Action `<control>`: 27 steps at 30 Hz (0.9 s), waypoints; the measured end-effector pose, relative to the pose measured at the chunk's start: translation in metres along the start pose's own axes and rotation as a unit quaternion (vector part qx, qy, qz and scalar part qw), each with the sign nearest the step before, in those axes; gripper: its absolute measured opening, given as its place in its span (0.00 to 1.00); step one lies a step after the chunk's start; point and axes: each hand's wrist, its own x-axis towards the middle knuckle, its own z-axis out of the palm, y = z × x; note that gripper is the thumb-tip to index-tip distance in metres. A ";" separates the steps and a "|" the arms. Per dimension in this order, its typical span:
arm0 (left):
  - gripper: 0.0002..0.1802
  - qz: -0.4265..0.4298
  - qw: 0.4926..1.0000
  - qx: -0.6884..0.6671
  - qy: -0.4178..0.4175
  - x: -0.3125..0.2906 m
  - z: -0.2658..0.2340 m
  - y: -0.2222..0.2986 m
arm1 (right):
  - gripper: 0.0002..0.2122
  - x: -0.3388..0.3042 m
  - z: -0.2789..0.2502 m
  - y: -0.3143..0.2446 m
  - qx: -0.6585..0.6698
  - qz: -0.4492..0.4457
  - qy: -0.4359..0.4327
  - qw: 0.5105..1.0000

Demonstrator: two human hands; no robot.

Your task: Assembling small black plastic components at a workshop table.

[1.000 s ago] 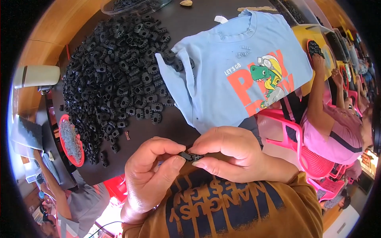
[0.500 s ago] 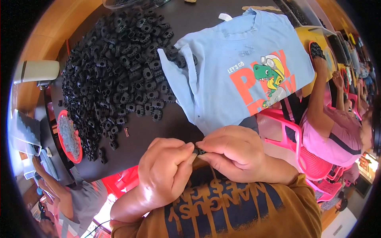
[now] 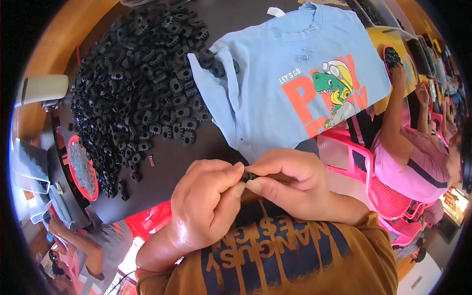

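The way ahead on the dark table (image 3: 196,147) is being left open, squeezed between the black parts pile (image 3: 137,83) and the blue shirt (image 3: 290,78).

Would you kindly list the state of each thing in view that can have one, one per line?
left hand: closed, fingertips pinching the small black part
right hand: closed, pinching the same part
small black part: held between both hands, mostly hidden
black parts heap: loose pile on the table
light blue T-shirt: spread flat, print up
red tray: filled with small pieces
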 end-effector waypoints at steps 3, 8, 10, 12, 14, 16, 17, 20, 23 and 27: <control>0.17 -0.046 0.998 -0.034 0.027 -0.003 0.006 0.004 | 0.05 -0.003 0.007 -0.006 0.248 0.111 0.043 0.961; 0.18 0.105 0.991 0.032 0.076 -0.009 0.013 -0.003 | 0.04 -0.009 0.008 0.000 0.181 0.054 0.008 0.982; 0.17 0.120 0.988 0.043 0.091 -0.011 0.017 -0.004 | 0.04 -0.011 0.008 0.002 0.133 0.020 -0.001 0.991; 0.17 0.119 0.987 0.054 0.090 -0.012 0.019 -0.005 | 0.05 -0.012 0.009 0.004 0.146 0.032 0.001 0.989; 0.18 0.097 0.990 0.034 0.091 -0.012 0.018 -0.005 | 0.05 -0.010 0.011 -0.002 0.219 0.093 0.003 0.971; 0.19 0.077 0.993 0.014 0.092 -0.012 0.016 -0.003 | 0.05 -0.006 0.012 -0.007 0.289 0.152 0.005 0.945; 0.21 0.080 0.991 0.037 0.099 -0.010 0.013 -0.001 | 0.05 -0.004 0.011 -0.008 0.326 0.162 -0.013 0.931; 0.26 0.103 0.987 0.075 0.098 -0.010 0.007 -0.006 | 0.06 0.000 0.006 -0.011 0.358 0.184 -0.033 0.915; 0.26 0.089 0.987 0.110 0.077 -0.006 0.005 -0.005 | 0.07 0.002 0.004 -0.010 0.359 0.197 -0.036 0.911; 0.22 0.131 0.976 0.147 0.089 -0.003 0.010 -0.004 | 0.07 0.002 0.005 -0.008 0.349 0.191 -0.024 0.917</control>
